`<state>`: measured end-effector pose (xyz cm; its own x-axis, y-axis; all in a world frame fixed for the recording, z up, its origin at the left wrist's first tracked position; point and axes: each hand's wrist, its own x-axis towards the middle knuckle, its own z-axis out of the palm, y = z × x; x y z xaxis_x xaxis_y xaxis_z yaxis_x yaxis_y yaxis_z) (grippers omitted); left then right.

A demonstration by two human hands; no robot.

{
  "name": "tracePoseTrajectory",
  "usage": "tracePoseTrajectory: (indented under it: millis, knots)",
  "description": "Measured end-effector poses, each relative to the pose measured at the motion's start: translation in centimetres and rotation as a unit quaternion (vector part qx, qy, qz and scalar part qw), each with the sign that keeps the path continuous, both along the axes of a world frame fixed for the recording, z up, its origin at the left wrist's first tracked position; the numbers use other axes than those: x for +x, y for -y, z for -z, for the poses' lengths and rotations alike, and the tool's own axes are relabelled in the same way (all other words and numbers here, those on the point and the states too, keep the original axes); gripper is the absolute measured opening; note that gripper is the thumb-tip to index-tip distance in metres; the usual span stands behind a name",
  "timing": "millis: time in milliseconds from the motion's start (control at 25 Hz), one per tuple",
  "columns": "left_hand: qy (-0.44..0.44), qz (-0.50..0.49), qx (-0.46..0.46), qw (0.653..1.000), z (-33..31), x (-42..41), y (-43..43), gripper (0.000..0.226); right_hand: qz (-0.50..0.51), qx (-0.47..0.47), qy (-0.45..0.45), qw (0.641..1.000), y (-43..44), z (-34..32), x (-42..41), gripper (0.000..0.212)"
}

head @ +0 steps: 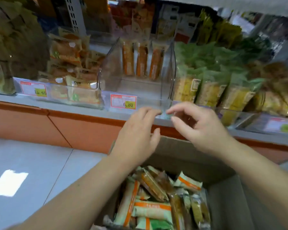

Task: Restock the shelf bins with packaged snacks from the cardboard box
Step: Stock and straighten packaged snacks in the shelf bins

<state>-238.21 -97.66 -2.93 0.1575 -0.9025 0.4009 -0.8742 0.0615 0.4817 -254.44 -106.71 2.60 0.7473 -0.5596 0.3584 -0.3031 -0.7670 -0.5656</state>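
Store shelving fills the far half of my view, with a grey shelf edge (83, 112) running across above an orange base panel. My left fingertips (154, 112) and right fingertips (170, 110) almost meet in front of the near lip of the clear plastic bin (140, 83). Both sets are loosely curled and spread. A small pale-green scrap shows between them, too blurred for me to say whether it is pinched, so I judge both hands empty but cannot be sure. My left hand (136, 136) and right hand (204, 130) hover above the far wall of the cardboard box (223, 196).

That box sits nearest me and holds a loose heap of packaged snacks (150, 196): long, narrow sealed packs in white, orange and green film. The middle bin, behind a price tag (123, 101), is nearly bare, with three orange packs (141, 61) standing upright at its back. The left bin (73, 77) and right bin (211, 87) look well filled.

I judge the packs light, with slippery, crinkly film and contents that may crumble. They are best gathered several together, gripped across the middle of their length rather than by the end seals, and squeezed gently.
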Motion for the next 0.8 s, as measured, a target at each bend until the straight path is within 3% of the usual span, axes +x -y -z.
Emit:
tracePoseTrajectory:
  millis: [80, 200, 280, 360, 440, 560, 640, 720, 800]
  knots:
    - [-0.007, 0.019, 0.163, 0.986, 3.7, -2.3, -0.9, 0.055, 0.027, 0.096, -0.141, 0.985, -0.7, 5.5, -3.3, 0.017]
    - [0.059, 0.024, 0.449, 0.891, 9.2, -3.7, -2.8, 0.076, 0.097, 0.224, -0.312, 0.918, -0.5, 14.6, -7.4, 0.021]
    - [0.045, -0.005, 0.520, 0.853, 11.5, -4.0, -3.9, 0.079, 0.111, 0.268, -0.401, 0.869, -1.5, 18.9, -9.2, 0.027]
    - [0.022, -0.058, 0.552, 0.831, 13.2, -4.0, -4.6, 0.080, 0.114, 0.332, -0.437, 0.828, -3.1, 22.1, -9.9, 0.059]
    - [0.050, -0.085, 0.558, 0.824, 13.7, -4.3, -4.5, 0.084, 0.164, 0.407, -0.385, 0.812, -4.3, 23.5, -9.8, 0.081]
    - [0.251, -0.004, 0.453, 0.856, 13.5, -5.1, -2.9, 0.078, 0.203, 0.446, -0.350, 0.798, -4.7, 24.3, -9.9, 0.072]
    - [0.359, 0.111, 0.398, 0.837, 13.8, -5.4, -1.5, 0.066, 0.195, 0.462, -0.348, 0.792, -5.1, 24.2, -10.3, 0.062]
    - [0.410, 0.170, 0.409, 0.797, 14.9, -5.6, -0.5, 0.052, 0.205, 0.482, -0.307, 0.795, -5.6, 24.7, -10.8, 0.056]
    - [0.401, 0.155, 0.432, 0.793, 15.7, -5.9, -0.5, 0.042, 0.220, 0.524, -0.244, 0.786, -5.8, 24.3, -11.2, 0.052]
